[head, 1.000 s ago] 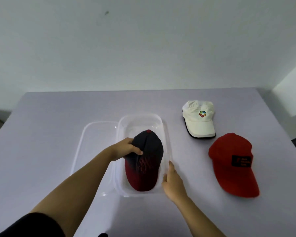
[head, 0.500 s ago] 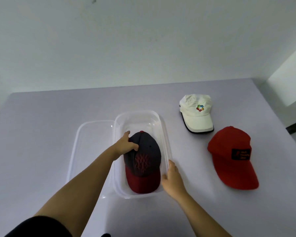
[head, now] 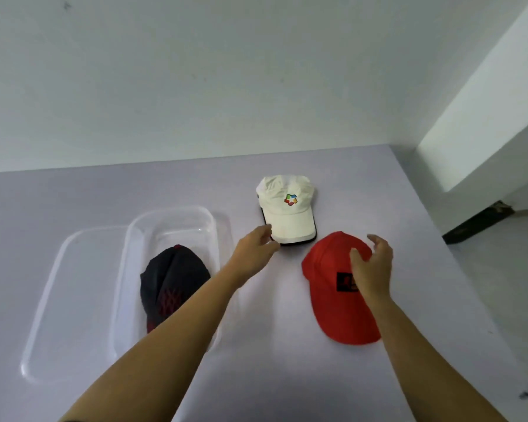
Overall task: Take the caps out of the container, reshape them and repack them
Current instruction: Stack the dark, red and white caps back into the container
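A dark cap with a red brim lies inside the clear plastic container; my left forearm covers its near end. A white cap with a coloured logo rests on the table right of the container. Nearer lies a red cap with a black patch. My left hand hovers just left of the white cap's brim, fingers loosely curled and holding nothing. Spread open above the red cap's crown is my right hand, covering part of the patch; it grips nothing.
The container's clear lid lies flat against its left side. The pale grey table meets a white wall at the back. Its right edge runs diagonally past the red cap, with floor and a dark object beyond.
My left hand has let go of the dark cap, which stays in the container, and moved right toward the white cap. My right hand left the container's rim and rose over the red cap.
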`<state>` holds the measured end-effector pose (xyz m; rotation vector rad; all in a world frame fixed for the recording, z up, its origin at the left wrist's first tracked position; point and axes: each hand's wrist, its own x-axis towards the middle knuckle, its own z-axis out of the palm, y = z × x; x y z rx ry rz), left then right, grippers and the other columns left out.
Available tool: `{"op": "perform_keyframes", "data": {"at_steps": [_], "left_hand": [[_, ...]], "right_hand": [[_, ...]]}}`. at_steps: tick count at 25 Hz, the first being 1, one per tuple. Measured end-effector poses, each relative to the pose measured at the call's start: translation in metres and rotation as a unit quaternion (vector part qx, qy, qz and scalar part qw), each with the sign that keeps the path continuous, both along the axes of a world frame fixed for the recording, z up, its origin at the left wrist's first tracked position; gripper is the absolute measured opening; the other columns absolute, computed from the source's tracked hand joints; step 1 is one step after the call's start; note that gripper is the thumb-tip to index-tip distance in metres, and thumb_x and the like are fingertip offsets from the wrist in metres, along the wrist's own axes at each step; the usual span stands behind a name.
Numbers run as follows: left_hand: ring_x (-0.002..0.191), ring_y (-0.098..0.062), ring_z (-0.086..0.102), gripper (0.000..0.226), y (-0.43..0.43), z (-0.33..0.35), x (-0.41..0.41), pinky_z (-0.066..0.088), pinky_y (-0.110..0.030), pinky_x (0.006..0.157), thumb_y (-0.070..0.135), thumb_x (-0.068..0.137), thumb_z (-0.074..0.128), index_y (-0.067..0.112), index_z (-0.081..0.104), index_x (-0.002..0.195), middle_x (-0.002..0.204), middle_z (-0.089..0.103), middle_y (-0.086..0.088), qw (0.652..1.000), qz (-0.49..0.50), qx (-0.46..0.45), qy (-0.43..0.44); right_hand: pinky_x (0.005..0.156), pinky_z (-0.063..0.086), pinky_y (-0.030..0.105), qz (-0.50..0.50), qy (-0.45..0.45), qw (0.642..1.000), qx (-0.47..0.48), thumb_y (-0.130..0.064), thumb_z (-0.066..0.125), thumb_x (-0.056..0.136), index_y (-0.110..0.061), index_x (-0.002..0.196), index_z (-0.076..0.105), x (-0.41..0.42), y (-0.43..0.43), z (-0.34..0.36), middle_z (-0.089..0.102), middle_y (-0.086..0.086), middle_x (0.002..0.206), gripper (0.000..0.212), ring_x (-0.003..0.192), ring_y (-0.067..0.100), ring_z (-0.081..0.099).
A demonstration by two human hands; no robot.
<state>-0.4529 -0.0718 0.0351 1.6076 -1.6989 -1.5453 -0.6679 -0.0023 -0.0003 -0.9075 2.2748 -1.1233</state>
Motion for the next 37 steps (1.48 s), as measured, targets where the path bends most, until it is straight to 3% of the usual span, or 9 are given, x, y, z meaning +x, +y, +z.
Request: {"op": "perform_keyframes", "data": {"at_steps": [4, 7, 12, 15, 22, 25, 28, 33, 37], "left_hand": [[0.136, -0.023, 0.036, 0.076, 0.019, -0.046, -0.055, 0.035, -0.034, 0.103, 0.039, 0.084, 0.067, 0.015, 0.029, 0.145, 0.149, 0.035, -0.004, 0.993, -0.044, 0.106, -0.002], [0.127, -0.021, 0.045, 0.085, 0.023, -0.066, -0.08, 0.042, -0.035, 0.103, 0.044, 0.072, 0.077, 0.016, 0.034, 0.139, 0.143, 0.04, -0.004, 0.99, -0.061, 0.125, 0.01], [0.098, -0.017, 0.065, 0.051, 0.026, -0.07, -0.083, 0.057, -0.029, 0.082, 0.029, 0.075, 0.078, 0.021, 0.057, 0.12, 0.112, 0.068, 0.001, 0.969, -0.111, 0.211, 0.064], [0.102, -0.025, 0.067, 0.045, 0.03, -0.067, -0.076, 0.053, -0.045, 0.092, 0.024, 0.072, 0.076, 0.024, 0.063, 0.116, 0.11, 0.072, -0.002, 0.958, -0.12, 0.244, 0.094], [0.101, -0.019, 0.068, 0.047, 0.026, -0.015, -0.034, 0.056, -0.031, 0.085, 0.0, 0.08, 0.068, 0.029, 0.058, 0.116, 0.113, 0.07, -0.002, 0.953, -0.182, 0.202, 0.135], [0.099, -0.019, 0.069, 0.045, 0.021, 0.01, 0.005, 0.057, -0.034, 0.082, 0.002, 0.081, 0.068, 0.033, 0.059, 0.112, 0.108, 0.072, 0.001, 0.949, -0.188, 0.214, 0.136], [0.108, -0.03, 0.066, 0.047, 0.011, 0.029, 0.052, 0.051, -0.047, 0.097, 0.01, 0.072, 0.077, 0.018, 0.064, 0.116, 0.115, 0.07, -0.011, 0.959, -0.185, 0.183, 0.114], [0.105, -0.031, 0.067, 0.046, -0.009, 0.071, 0.149, 0.053, -0.042, 0.093, 0.003, 0.069, 0.076, 0.007, 0.066, 0.114, 0.113, 0.07, -0.017, 0.982, -0.114, 0.103, 0.11], [0.1, -0.026, 0.069, 0.036, -0.038, 0.108, 0.228, 0.054, -0.033, 0.091, 0.009, 0.07, 0.079, 0.007, 0.07, 0.105, 0.105, 0.074, -0.012, 0.994, -0.107, 0.006, 0.021]], "right_hand": [[0.109, 0.029, 0.039, 0.069, -0.143, 0.976, 0.146, -0.02, 0.072, 0.08, -0.008, 0.145, 0.022, -0.067, 0.012, -0.022, 0.023, 0.015, 0.152, 0.083, 0.139, 0.03, 0.028], [0.106, 0.032, 0.037, 0.161, -0.239, 0.945, 0.152, -0.017, 0.073, 0.079, -0.015, 0.149, 0.013, -0.078, 0.008, -0.03, 0.024, 0.01, 0.152, 0.092, 0.14, 0.028, 0.026], [0.102, 0.045, 0.041, 0.3, -0.232, 0.902, 0.207, -0.038, 0.084, 0.062, -0.022, 0.123, 0.052, -0.087, 0.011, -0.039, 0.055, 0.001, 0.127, 0.071, 0.121, 0.02, 0.051], [0.096, 0.051, 0.038, 0.313, -0.229, 0.905, 0.176, -0.051, 0.086, 0.051, -0.023, 0.111, 0.059, -0.082, 0.017, -0.038, 0.056, 0.004, 0.125, 0.072, 0.115, 0.018, 0.056], [0.085, 0.054, 0.028, 0.362, -0.315, 0.867, 0.135, -0.014, 0.077, 0.068, -0.011, 0.123, 0.056, -0.033, 0.021, 0.012, 0.068, 0.008, 0.115, 0.059, 0.104, 0.019, 0.066], [0.082, 0.054, 0.026, 0.38, -0.312, 0.867, 0.085, -0.006, 0.074, 0.075, -0.014, 0.119, 0.057, 0.008, 0.011, 0.042, 0.069, 0.006, 0.112, 0.048, 0.102, 0.018, 0.067], [0.09, 0.054, 0.035, 0.394, -0.272, 0.877, 0.038, -0.005, 0.075, 0.075, -0.009, 0.109, 0.059, 0.053, -0.006, 0.064, 0.07, 0.01, 0.108, 0.038, 0.103, 0.024, 0.066], [0.084, 0.049, 0.033, 0.408, -0.199, 0.89, -0.054, -0.036, 0.076, 0.07, -0.018, 0.099, 0.054, 0.148, -0.035, 0.088, 0.063, -0.003, 0.098, 0.041, 0.09, 0.01, 0.06], [0.098, 0.039, 0.027, 0.381, -0.21, 0.899, -0.05, -0.077, 0.065, 0.05, -0.029, 0.128, 0.037, 0.206, -0.056, 0.074, 0.043, -0.017, 0.131, 0.095, 0.117, 0.001, 0.046]]}}
